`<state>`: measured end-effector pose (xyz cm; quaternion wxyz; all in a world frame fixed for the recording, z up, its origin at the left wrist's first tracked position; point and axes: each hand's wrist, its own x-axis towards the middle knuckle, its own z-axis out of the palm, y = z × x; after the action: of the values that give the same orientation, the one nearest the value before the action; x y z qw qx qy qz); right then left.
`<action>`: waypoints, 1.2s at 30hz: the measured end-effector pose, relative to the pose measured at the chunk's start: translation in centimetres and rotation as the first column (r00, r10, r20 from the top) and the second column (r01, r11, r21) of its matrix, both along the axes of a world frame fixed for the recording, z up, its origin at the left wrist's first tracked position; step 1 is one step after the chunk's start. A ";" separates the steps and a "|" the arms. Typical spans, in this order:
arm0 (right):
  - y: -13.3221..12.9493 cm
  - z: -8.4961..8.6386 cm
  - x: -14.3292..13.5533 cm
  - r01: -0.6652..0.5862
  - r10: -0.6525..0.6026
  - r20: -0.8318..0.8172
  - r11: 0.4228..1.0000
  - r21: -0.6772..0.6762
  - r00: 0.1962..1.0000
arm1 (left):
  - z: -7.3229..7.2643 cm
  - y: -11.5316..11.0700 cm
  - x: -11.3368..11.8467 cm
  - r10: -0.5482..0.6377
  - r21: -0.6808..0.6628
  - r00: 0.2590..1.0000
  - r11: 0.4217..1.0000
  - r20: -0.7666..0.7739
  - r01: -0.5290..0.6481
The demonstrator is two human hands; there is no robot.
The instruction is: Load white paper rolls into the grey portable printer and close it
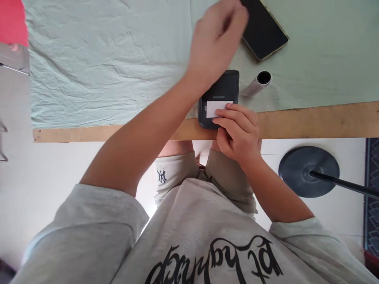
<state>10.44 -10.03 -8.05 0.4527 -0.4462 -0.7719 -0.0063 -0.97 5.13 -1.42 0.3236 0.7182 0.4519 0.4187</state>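
Note:
A small dark device (218, 91) with faint lettering lies at the front edge of the table. On its near part rests a blank white card (211, 109). My right hand (238, 128) has its fingertips pressed on the card, with the thumb bent by the device's near right edge. Raised beyond the device, my left hand (217, 39) is curled closed and somewhat blurred; whatever its fingers hold, if anything, is hidden. It overlaps the corner of a black-screened phone (268, 29). A short white cylinder with a black end (257, 83) lies right of the device.
A pale green cloth (112, 59) covers the table, leaving a bare wooden edge (310, 120) along the front. Something red (12, 21) is at the far left. Below on the right is a round black base with a pole (304, 171) on the floor.

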 end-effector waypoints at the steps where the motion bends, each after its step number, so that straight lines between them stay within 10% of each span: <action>1: 0.0 -0.1 0.0 -0.003 0.003 -0.010 1.000 0.003 1.000 | -0.3 -0.5 -1.2 0.013 0.069 0.996 0.997 0.086 -0.019; 5: -0.2 -0.1 -0.1 -0.012 0.012 -0.014 0.999 -0.036 1.000 | -2.2 -5.1 -6.5 0.152 0.114 0.968 0.985 -0.200 -0.131; 12: -0.2 0.5 -0.1 0.078 -0.071 0.040 0.972 -0.222 0.997 | -4.6 -12.5 -8.6 -0.090 -0.067 0.832 0.996 -0.548 0.064; 36: 0.2 -0.1 0.1 0.011 -0.044 -0.095 0.947 -0.320 0.995 | -4.7 -11.6 -8.4 -0.052 -0.091 0.844 0.996 -0.534 0.004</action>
<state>10.52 -9.84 -8.15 0.4129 -0.5240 -0.7326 0.1349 -9.35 -6.50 -6.08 0.2215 0.7984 0.5311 0.1772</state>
